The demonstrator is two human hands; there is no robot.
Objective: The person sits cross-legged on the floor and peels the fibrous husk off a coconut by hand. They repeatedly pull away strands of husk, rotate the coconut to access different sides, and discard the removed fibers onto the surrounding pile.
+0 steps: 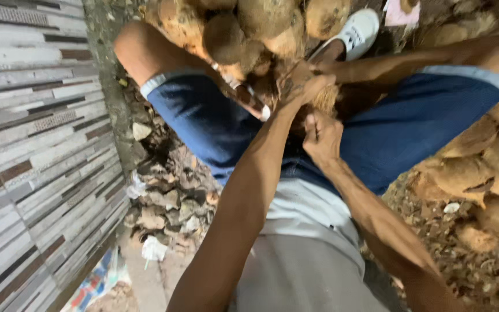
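I sit with my knees apart in blue shorts [215, 124]. Between them is a brown, fibrous coconut [329, 99]. My left hand [302, 85] lies over its top and grips the husk. My right hand [321, 136] is a closed fist just below it, clenched on a strip of husk fibre. Both hands hide most of the coconut. A reddish-brown stick-like tool with a white tip [252, 101] slants next to my left forearm; what it is stays unclear.
Unhusked coconuts are piled ahead [249, 29] and to the right [492, 162]. Torn husk pieces [168, 193] litter the ground on the left beside a striped tiled wall [36, 144]. My white shoe [357, 32] rests by the far pile.
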